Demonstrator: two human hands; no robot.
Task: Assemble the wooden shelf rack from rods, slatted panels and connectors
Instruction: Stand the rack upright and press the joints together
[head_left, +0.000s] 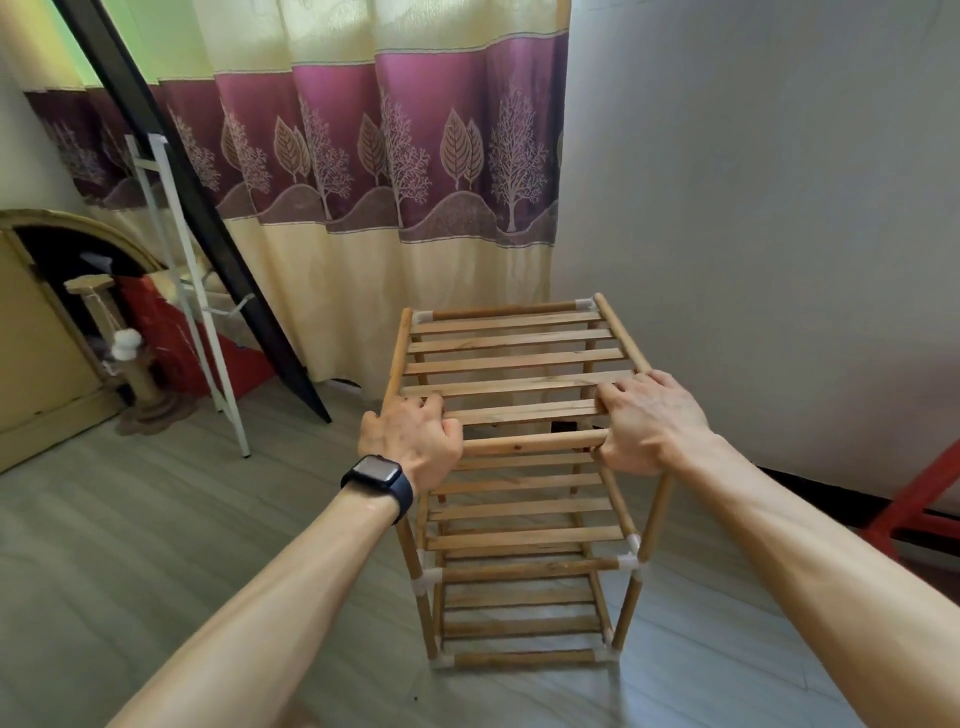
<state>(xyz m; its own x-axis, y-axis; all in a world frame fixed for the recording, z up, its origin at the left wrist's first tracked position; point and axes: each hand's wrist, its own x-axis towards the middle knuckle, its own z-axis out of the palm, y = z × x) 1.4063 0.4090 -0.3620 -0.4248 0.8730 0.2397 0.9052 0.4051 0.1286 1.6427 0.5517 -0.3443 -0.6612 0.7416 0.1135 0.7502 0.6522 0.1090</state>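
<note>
The wooden shelf rack (519, 364) stands upright on the floor in front of me, with three slatted tiers joined by rods and white plastic connectors (627, 562). My left hand (413, 441), a dark watch on its wrist, grips the near left corner of the top tier. My right hand (649, 421) grips the near right corner, fingers curled over the slats and thumb under the front rod (530, 442). The two near top corner connectors are hidden under my hands.
A patterned curtain (389, 182) hangs behind the rack and a pale wall (753, 208) stands to its right. A white metal frame (192, 291) and a black board lean at the left. A red frame (914, 499) sits at the right edge.
</note>
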